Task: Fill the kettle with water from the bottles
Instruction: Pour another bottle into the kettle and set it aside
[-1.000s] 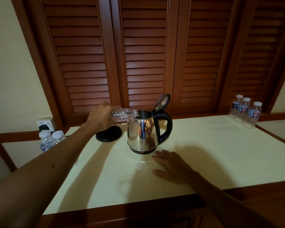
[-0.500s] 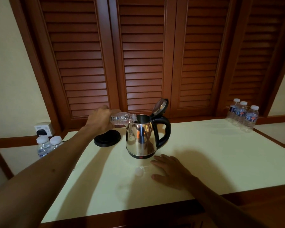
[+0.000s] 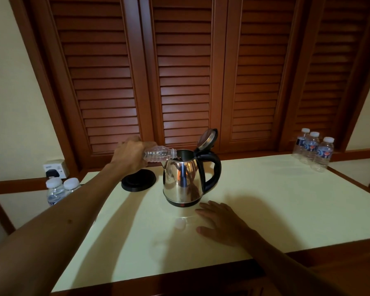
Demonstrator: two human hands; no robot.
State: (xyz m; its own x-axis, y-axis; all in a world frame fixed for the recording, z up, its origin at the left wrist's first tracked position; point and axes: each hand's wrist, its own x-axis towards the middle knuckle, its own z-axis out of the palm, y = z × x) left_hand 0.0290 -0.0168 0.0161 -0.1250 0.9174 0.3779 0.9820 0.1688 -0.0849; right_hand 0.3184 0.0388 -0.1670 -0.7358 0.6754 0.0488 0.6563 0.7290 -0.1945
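Observation:
A steel kettle (image 3: 183, 182) with a black handle stands mid-table, its lid (image 3: 208, 137) tipped up and open. My left hand (image 3: 130, 154) grips a clear plastic water bottle (image 3: 158, 154), held nearly horizontal with its uncapped mouth at the kettle's opening. My right hand (image 3: 220, 221) lies flat on the table just in front and right of the kettle, fingers spread, holding nothing. A small white bottle cap (image 3: 181, 223) lies on the table left of that hand.
The black kettle base (image 3: 138, 183) sits left of the kettle. Three capped bottles (image 3: 313, 151) stand at the table's far right corner, two more capped bottles (image 3: 61, 190) on the lower ledge at left. A wall socket (image 3: 56, 167) and louvered wooden doors (image 3: 184, 71) lie behind.
The bottle stays at the kettle's mouth and both hands keep their places. Everything has slid slightly lower in the frame as my head tilted.

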